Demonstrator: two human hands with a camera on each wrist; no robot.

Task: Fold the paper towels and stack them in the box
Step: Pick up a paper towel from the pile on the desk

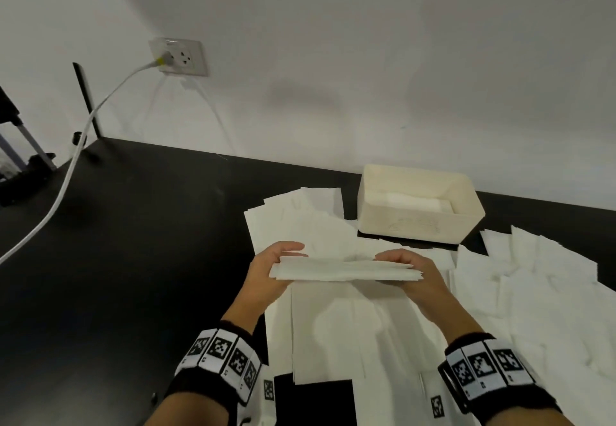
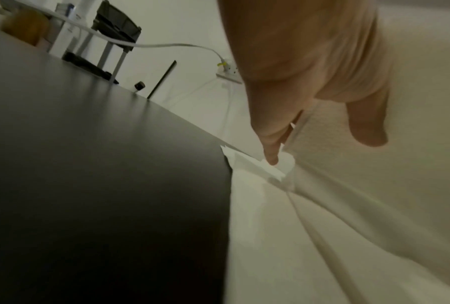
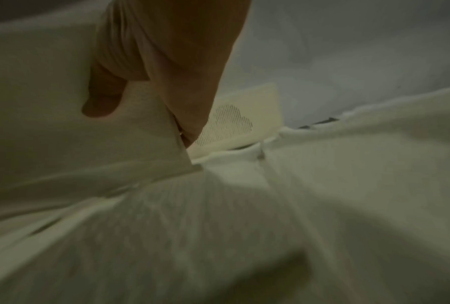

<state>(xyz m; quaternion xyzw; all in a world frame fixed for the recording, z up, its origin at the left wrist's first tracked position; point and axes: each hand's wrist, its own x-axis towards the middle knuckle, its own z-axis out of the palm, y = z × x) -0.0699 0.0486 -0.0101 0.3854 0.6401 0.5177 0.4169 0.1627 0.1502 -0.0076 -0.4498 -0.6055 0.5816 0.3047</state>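
Holding a folded white paper towel (image 1: 345, 270), a long narrow strip, lifted above a black surface (image 1: 140, 242), one end in each hand. Gripping the strip's left end with the left hand (image 1: 270, 270), fingers (image 1: 293, 246) curling over the far edge and thumb underneath; gripping the right end with the right hand (image 1: 416, 275) in the same way, fingers clamped on the paper. Showing, from the left wrist, the left hand (image 2: 304, 67) with a fingertip pressing at the towel's corner and the thumb lying on the textured sheet (image 2: 413, 144). Showing, from the right wrist, the right hand (image 3: 166, 57) pinching the towel's (image 3: 63, 123) edge, picture blurred.

Lying flat beneath the hands and spreading to the right, many unfolded white paper towels (image 1: 533, 299), overlapping one another and covering much of the surface. Sitting beyond the hands, near the wall, a cream rectangular plastic box (image 1: 418, 222), open at the top, with white folded towels (image 1: 413, 200) already lying inside. Resting partly on the loose towels, the box's near edge.

Wearing on both wrists black bands with black-and-white square markers (image 1: 221, 355). Running from a white wall socket (image 1: 178, 56) at upper left, a white cable (image 1: 63, 189) hanging down across the surface's left end.
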